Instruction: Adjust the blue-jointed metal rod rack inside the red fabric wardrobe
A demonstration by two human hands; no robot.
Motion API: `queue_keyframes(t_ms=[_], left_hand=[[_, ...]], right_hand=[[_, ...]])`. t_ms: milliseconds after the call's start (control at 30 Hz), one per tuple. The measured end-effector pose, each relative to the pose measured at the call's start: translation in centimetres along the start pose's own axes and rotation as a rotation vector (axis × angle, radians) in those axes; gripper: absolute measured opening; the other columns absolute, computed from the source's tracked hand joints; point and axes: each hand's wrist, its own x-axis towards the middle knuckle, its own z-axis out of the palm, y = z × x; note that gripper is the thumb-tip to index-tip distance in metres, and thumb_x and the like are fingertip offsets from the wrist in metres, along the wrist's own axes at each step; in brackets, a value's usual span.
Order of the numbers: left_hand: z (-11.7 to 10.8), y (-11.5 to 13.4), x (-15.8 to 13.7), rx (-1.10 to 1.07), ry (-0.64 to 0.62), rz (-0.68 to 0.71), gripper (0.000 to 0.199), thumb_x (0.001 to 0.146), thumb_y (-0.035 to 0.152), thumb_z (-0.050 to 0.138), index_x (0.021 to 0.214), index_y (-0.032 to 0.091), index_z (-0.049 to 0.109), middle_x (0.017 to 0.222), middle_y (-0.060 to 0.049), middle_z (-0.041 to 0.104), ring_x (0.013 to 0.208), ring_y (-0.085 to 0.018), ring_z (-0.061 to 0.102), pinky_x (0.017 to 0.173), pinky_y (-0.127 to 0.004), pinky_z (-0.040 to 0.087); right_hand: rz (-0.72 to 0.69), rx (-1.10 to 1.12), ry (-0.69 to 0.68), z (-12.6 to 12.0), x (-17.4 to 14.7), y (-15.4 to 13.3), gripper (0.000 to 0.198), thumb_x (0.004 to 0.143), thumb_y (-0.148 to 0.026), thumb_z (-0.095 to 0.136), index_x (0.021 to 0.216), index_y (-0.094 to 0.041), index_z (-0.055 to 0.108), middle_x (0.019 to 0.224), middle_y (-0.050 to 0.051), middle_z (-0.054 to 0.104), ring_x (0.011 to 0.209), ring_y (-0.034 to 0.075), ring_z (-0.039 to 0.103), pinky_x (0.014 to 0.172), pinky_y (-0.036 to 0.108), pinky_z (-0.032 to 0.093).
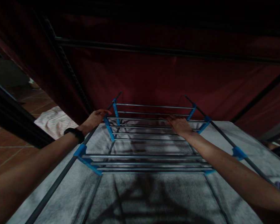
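Forearms (224, 160) — right grip (179, 125) curled over rack rod (142, 119)

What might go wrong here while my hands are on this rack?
Your left hand might get pinched near the blue connector. Your right hand is at a thin metal rod, which might slip loose if pulled unevenly. The rack could also shift over the gray cloth beneath it.
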Motion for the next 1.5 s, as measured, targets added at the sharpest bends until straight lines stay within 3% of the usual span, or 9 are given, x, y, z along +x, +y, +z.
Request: queue_keyframes(t_ms=[167,800,1500], left_hand=[[0.1,0.6,-0.2,0.018,-0.029,-0.020,0.028,0.074,0.035,0.059,0.088,0.014,0.071,0.077,-0.006,0.067,0.062,-0.015,0.057,0.053,-0.021,0.046],[0.2,0.2,0.3,-0.075,-0.072,-0.024,0.021,0.068,0.032,0.060,0.079,0.014,0.063,0.072,-0.005,0.063,0.064,-0.017,0.059,0.056,-0.025,0.050],[0.0,-0.4,1.2,0.009,-0.082,-0.011,0.019,0.064,0.032,0.060,0.072,0.015,0.063,0.068,-0.004,0.060,0.059,-0.015,0.055,0.054,-0.024,0.046]], right_hand=[[0.018,0.012,-0.028,-0.2,-0.1,0.0,0.037,0.101,-0.030,0.035,0.128,-0.023,0.059,0.128,0.011,0.062,0.102,0.023,0.065,0.079,0.032,0.047],[0.041,0.014,-0.078,-0.3,-0.1,0.1,0.038,0.102,-0.032,0.033,0.128,-0.023,0.059,0.131,0.011,0.060,0.101,0.023,0.065,0.075,0.032,0.045],[0.033,-0.007,-0.098,-0.1,0.0,0.2,0.041,0.101,-0.029,0.033,0.135,-0.029,0.055,0.136,0.009,0.058,0.097,0.022,0.066,0.076,0.032,0.047]])
